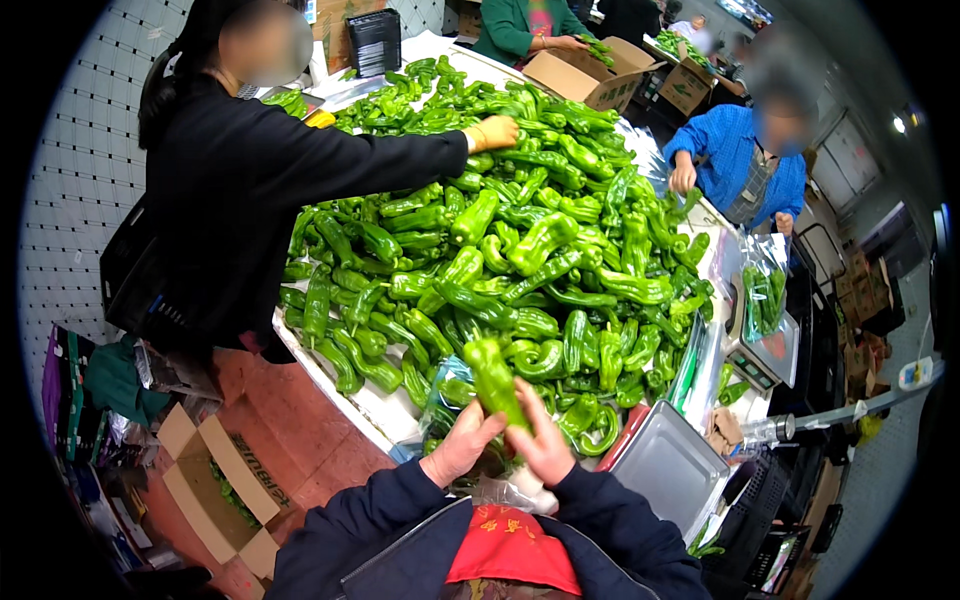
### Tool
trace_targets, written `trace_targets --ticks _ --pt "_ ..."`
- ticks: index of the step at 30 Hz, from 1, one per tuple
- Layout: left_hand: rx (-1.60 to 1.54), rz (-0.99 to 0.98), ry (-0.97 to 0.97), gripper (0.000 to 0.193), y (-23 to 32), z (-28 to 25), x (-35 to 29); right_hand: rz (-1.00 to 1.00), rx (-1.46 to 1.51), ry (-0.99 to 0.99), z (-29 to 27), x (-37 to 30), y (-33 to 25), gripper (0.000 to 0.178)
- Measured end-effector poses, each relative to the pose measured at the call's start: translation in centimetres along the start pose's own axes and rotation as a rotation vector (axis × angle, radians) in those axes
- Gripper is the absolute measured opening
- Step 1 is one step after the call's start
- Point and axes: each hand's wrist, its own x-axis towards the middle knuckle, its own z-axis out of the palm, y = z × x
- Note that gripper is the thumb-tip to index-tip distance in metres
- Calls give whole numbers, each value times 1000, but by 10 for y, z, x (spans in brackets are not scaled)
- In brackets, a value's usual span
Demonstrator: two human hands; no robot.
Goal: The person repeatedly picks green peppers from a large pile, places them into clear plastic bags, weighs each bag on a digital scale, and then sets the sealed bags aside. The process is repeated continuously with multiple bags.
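Observation:
A large light-green pepper [490, 375] stands upright between my two hands, close to the table's near edge. My left hand [464, 440] grips its lower end from one side, and my right hand [541, 437] has its fingers along the other side. Just beyond them spreads a big heap of glossy green peppers [540, 245], many of them curved or wrinkled. Below my wrists, against my jacket front, lies a crumpled clear plastic bag [505, 493]. A scale with a grey metal tray [668, 468] sits to the right of my right hand.
At the left a person in black [230, 190] reaches across the heap. Opposite right, a person in blue [740, 150] works near a bagged bunch of peppers [764, 296] on another scale [775, 350]. An opened cardboard box [222, 480] stands on the floor, lower left.

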Motion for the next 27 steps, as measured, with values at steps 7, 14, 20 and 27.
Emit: trace_targets --ticks 7,14,20,27 --pt "722 -1 -178 38 14 15 -25 244 330 208 -44 -78 -21 71" --pt "1004 -51 -596 39 -19 35 -59 396 456 -43 -77 -142 -50 41" --pt "1551 582 -134 64 -38 37 -86 364 613 392 -74 -214 -28 37" --pt "1823 565 -53 37 -84 31 -61 328 263 528 -34 -228 -11 36"
